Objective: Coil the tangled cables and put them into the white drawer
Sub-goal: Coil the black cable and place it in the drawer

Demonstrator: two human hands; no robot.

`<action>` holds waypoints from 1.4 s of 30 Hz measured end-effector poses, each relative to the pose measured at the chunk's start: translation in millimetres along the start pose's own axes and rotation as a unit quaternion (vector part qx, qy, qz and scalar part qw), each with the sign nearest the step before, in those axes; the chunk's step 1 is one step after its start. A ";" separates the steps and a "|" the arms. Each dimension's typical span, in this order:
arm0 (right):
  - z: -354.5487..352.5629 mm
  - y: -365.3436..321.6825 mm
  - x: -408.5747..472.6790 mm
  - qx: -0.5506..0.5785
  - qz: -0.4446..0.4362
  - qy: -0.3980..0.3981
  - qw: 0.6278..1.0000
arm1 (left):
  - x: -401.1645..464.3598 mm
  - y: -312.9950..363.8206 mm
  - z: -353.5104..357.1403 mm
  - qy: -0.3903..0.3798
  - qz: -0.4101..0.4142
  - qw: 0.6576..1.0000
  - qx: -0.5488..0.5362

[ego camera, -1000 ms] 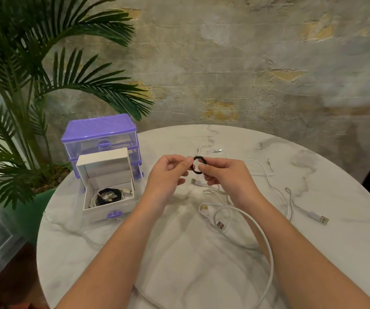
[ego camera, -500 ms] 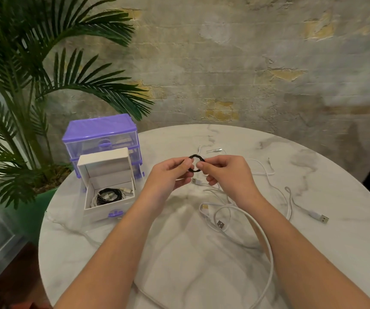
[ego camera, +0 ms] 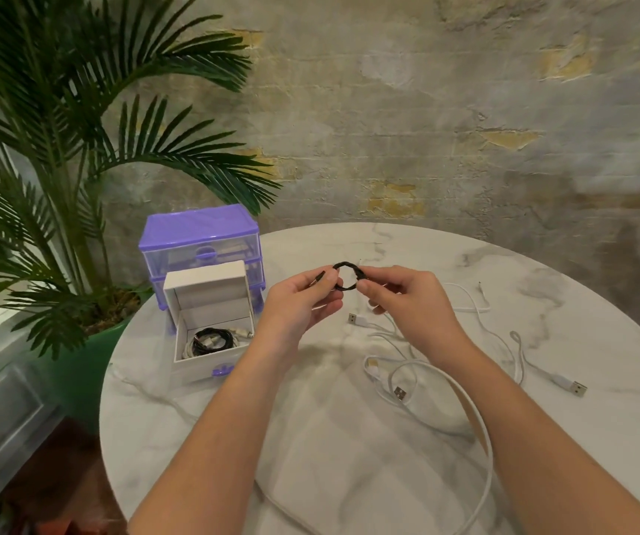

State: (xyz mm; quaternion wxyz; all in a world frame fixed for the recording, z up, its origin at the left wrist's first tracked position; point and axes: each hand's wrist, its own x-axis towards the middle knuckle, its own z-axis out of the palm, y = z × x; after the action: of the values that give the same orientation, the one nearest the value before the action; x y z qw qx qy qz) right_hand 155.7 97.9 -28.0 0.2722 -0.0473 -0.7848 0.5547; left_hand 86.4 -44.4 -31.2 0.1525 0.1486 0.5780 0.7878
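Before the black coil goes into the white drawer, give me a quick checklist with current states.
1. Black coil held at both sides, by left hand and right hand: ok.
2. Coil's loose end tucked in: not ok, a tip sticks out by the left thumb.
3. White drawer pulled open: ok.
4. Room inside beside the cables already stored: cannot tell.
5. White cables on the table coiled: not ok, they lie loose.

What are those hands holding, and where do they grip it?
A small black cable coil: the left hand pinches its left side, the right hand its right side, above the table.
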 end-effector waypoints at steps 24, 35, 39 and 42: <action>92.8 -55.3 10.0 -0.067 0.089 -0.061 0.992 | -47.6 32.6 -113.4 0.163 0.093 0.916 0.354; 168.8 -40.7 11.7 -0.192 0.168 -0.032 0.966 | -57.1 19.5 -160.2 0.250 0.060 0.736 0.627; 186.6 -35.2 11.9 -0.301 0.124 -0.019 0.945 | -56.4 17.6 -163.6 0.247 0.059 0.745 0.617; 190.8 -31.1 11.4 -0.363 0.076 -0.006 0.929 | -56.9 17.0 -163.6 0.251 0.057 0.748 0.611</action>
State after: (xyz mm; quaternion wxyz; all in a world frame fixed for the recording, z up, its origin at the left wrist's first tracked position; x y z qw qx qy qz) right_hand 61.6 -70.9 -40.9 0.1884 -0.1993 -0.9282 0.2514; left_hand 69.8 -214.2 -65.3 -0.1673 0.0396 0.9438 0.2824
